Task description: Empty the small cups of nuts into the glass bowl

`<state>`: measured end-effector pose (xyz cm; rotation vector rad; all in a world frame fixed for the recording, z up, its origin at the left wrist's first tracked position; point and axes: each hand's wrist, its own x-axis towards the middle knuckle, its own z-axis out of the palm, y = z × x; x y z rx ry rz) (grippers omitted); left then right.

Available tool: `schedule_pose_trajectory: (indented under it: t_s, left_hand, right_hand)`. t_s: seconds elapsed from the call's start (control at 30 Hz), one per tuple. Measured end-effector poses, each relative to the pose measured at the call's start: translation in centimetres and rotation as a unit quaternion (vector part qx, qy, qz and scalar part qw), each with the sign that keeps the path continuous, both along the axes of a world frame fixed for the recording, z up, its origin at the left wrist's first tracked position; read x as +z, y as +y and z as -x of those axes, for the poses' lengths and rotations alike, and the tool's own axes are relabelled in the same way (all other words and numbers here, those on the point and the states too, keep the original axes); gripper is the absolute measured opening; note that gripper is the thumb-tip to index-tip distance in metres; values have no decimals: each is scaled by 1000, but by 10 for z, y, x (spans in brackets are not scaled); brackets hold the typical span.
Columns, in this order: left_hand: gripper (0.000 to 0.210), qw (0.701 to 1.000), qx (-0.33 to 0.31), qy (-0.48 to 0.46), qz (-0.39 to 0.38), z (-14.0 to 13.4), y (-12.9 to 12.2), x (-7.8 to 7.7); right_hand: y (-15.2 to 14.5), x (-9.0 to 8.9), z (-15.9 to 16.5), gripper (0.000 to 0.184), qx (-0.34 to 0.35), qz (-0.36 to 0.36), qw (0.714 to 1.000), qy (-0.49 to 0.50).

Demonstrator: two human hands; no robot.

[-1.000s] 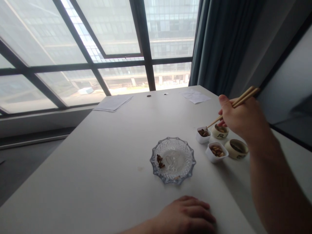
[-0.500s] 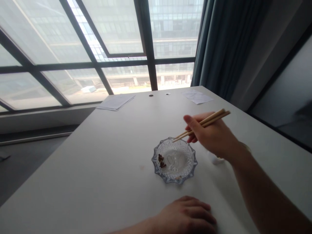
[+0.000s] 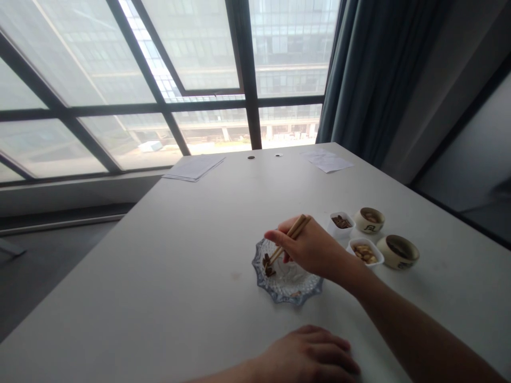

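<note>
While right hand [image 3: 313,249] pinches chopsticks [image 3: 286,242], their tips touch nuts [image 3: 267,264]

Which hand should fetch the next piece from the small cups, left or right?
Right, probably. The right hand holds the chopsticks, tips in the glass dish beside the cups. The left hand lies flat on the table, empty.

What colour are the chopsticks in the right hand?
The chopsticks are a light tan, bamboo-like colour, seen in the head view, the only one.
</note>
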<state>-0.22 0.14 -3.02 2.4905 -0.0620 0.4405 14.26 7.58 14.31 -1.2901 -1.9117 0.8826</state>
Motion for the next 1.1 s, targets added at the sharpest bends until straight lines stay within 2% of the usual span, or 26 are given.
schedule_pose_trajectory:
  t_s: [0.2,0.37,0.53,0.63,0.7,0.93,1.1]
  left_hand:
    - [28,1000,-2,3,2,0,1,0]
    - [29,1000,7,-7,-4,0,0,1]
    - [30,1000,19,-10,-7,-1,-2,2]
    - [28,1000,20,-2,5,0,-3,3]
    - [27,1000,17,5,13,1,-4,3]
    - [24,1000,12,-6,15,-1,-2,-2]
    - [22,1000,6,9,12,-1,-2,1]
  right_hand:
    - [1,-6,3,59,-22,-44,998,-29]
    - [-5,7,-4,57,-46,-43,997,-40]
    - [-17,27,-19,49,31,26,998,-47]
    - [-20,32,-20,41,63,50,995,-55]
    - [-19,31,-17,39,78,53,994,-64]
    - [-16,20,-10,50,89,23,992,-81]
    - [-14,17,-7,53,92,-4,992,-86]
